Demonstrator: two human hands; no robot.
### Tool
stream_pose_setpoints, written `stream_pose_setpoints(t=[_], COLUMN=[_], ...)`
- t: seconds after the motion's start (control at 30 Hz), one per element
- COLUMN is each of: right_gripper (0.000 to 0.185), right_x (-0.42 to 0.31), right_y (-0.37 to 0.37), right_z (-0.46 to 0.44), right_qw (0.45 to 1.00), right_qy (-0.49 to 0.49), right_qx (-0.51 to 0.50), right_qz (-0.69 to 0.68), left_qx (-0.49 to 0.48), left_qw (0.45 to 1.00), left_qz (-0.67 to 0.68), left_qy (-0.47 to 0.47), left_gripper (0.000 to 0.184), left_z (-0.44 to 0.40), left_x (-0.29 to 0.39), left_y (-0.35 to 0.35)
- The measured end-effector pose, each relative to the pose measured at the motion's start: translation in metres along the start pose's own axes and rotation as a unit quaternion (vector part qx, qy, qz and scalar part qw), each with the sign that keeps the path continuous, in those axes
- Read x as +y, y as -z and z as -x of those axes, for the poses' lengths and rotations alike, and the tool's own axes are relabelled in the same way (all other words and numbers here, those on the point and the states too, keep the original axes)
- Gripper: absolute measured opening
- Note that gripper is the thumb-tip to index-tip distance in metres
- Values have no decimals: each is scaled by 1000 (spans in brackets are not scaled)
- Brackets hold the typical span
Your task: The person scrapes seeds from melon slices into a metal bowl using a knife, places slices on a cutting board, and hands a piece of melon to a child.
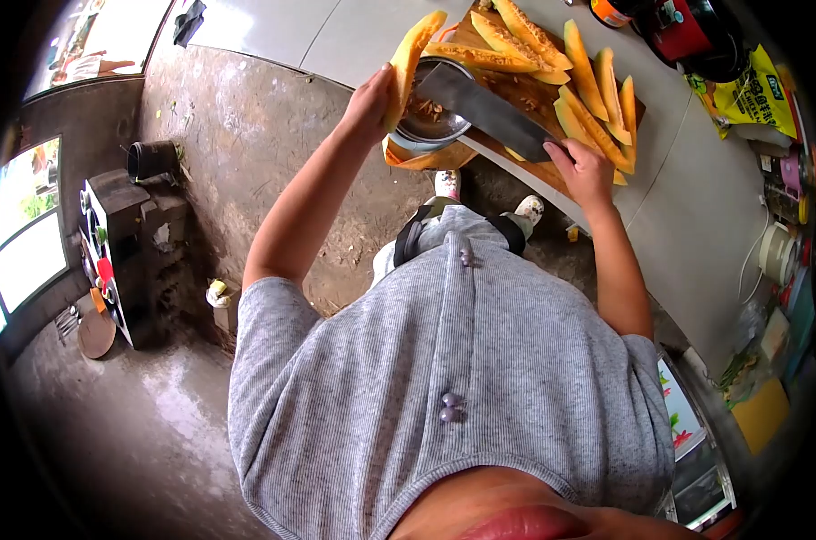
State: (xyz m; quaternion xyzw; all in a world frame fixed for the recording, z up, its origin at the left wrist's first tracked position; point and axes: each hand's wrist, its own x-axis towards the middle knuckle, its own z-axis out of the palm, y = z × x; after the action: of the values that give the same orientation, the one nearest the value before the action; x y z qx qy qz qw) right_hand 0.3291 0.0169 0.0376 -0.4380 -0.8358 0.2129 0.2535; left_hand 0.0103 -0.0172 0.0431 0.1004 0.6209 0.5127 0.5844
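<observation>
My left hand (369, 103) is wrapped round a long orange melon slice (410, 65), held up at the left side of a metal bowl (437, 129). Seeds and scraps lie inside the bowl. My right hand (585, 171) grips the handle of a wide dark knife (489, 108), whose blade reaches left across the bowl's rim. Several melon slices (585, 83) rest on a wooden cutting board (507, 88), some with seeds still on them. Beneath the bowl an orange-rimmed container (430, 160) shows in part.
The board lies on a grey tiled counter (687, 180). Farther right are a black and red pot (687, 31), a yellow packet (761, 94) and a white cable. A stove-like block (125, 243) stands at the left on the dirt floor (246, 153).
</observation>
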Motion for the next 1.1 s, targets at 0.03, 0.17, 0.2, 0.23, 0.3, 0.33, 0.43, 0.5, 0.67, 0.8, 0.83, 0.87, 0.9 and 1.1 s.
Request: stream_pose_setpoints(t=[0.03,0.17,0.2,0.23,0.3,0.33,0.43,0.5,0.67,0.8,0.83,0.87,0.9,1.1], right_gripper=[29,29,28,28,28,28,34,35,34,32,32,32,31,29], right_x=[-2,-17,-18,-20,-31,-35,-31,-35,-40,-42,-44,-44,-44,-40], right_y=[2,-2,-4,-6,-2,1,-4,0,4,4,4,4,4,6], right_z=[4,13,15,15,10,8,-2,-9,-10,-2,1,2,4,19], right_qw=[1000,996,995,993,992,992,986,984,983,983,984,984,987,991], right_qy=[-13,-56,-70,-84,-93,-100,-26,-4,34,57,57,58,54,45], right_qx=[10,69,74,78,79,80,135,139,107,89,82,83,81,89], right_qz=[3,-23,-7,9,12,16,96,113,148,150,147,147,130,90], left_qx=[0,-76,-121,-122,-140,-141,-117,-91,-80,-8,-8,-9,-10,-25], left_qw=[1000,993,985,985,972,972,980,989,994,999,999,1000,999,1000], left_qz=[-1,69,91,90,117,116,93,47,37,14,15,20,25,0], left_qy=[0,51,84,84,145,146,134,105,72,29,29,23,17,-9], left_gripper=[36,35,36,36,36,36,37,38,39,37,37,36,35,35], left_z=[-1,-4,-1,2,11,17,27,26,26,33,33,34,34,25], left_x=[-2,-11,-10,-10,-8,-7,-9,-15,-21,-18,-17,-17,-16,-13], left_y=[2,11,12,12,10,6,0,3,13,7,8,8,9,20])
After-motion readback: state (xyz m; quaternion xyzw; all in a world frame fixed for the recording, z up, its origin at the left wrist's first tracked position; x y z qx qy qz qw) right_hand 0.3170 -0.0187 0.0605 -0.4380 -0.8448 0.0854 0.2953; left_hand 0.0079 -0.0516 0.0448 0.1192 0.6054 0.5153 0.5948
